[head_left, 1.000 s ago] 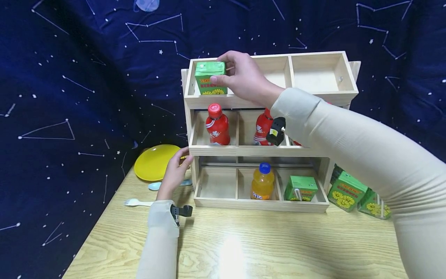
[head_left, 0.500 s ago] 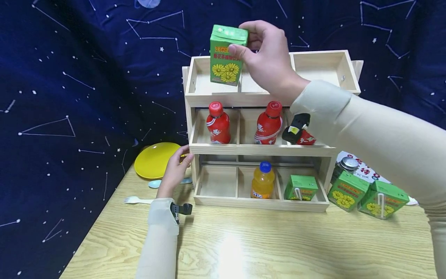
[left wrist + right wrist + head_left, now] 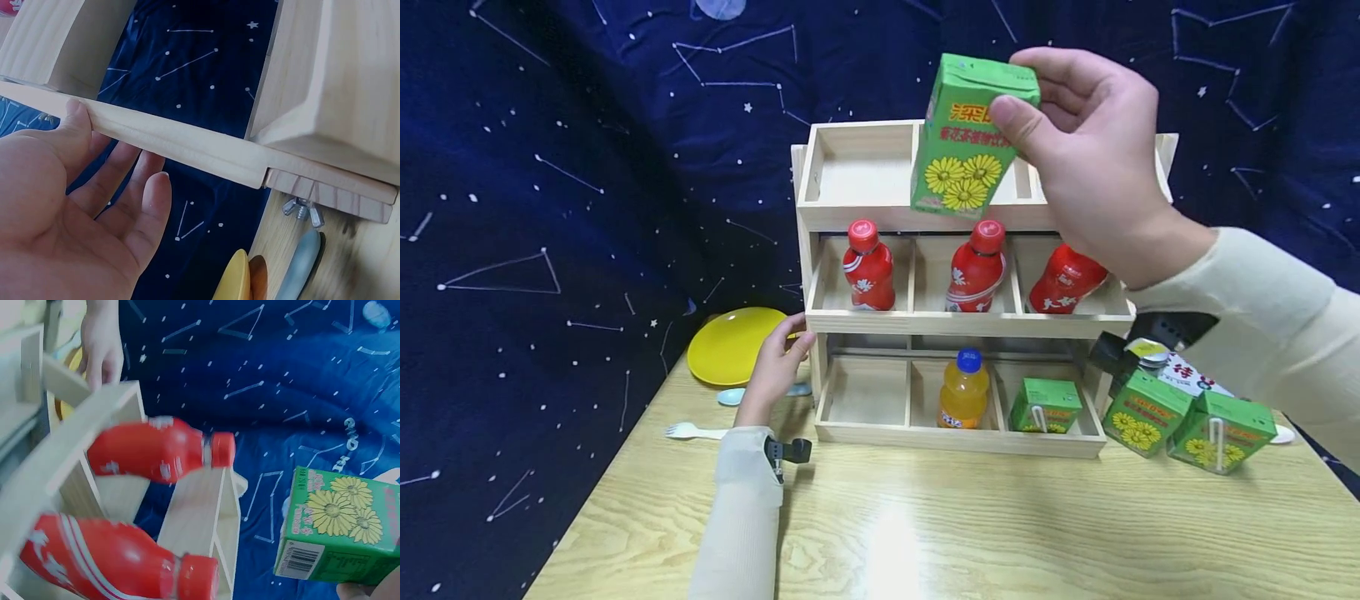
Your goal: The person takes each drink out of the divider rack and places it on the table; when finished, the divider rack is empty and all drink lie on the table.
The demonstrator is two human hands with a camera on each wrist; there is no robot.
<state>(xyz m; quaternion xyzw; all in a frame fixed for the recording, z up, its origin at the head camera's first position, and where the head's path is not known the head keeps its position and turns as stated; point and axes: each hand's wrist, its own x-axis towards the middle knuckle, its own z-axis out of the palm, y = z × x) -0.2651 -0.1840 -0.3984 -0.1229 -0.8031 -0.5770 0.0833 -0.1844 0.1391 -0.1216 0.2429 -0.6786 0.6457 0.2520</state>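
Nearest the camera, the left sleeve runs forward across the wooden surface (image 3: pixel 925 533) to the left hand (image 3: pixel 772 372), which rests with relaxed, straight fingers against the left upright of the wooden shelf rack (image 3: pixel 811 250). The left wrist view shows the fingertips (image 3: pixel 75 109) touching a wooden edge without curling round it, so the hand appears to steady the rack rather than grip it. Beside that hand lie a white fork (image 3: pixel 692 432), a pale blue spoon (image 3: pixel 733 398) and a yellow plate (image 3: pixel 737 346), all just left of the rack.

On the right, 2 green cartons (image 3: pixel 1187 421) stand on the surface near the rack's lower right corner, with a metal-lidded jar (image 3: pixel 1146 352) partly hidden behind them. In the bottom tier, the left compartment holds nothing, the middle one an orange juice bottle (image 3: pixel 964 392), and the right one a green carton (image 3: pixel 1047 406) lying low.

The middle tier carries 3 red bottles (image 3: pixel 976 267), 1 per compartment; the right one leans, likely because its bay is wider than its base.

Higher up, the right hand (image 3: pixel 1090 158) is clamped on the green chrysanthemum tea carton (image 3: pixel 966 137), thumb on the front face and fingers over the top, which keeps it upright with a slight tilt. The carton hangs in the air in front of the top tier, clear of the tray, roughly before its middle compartment.
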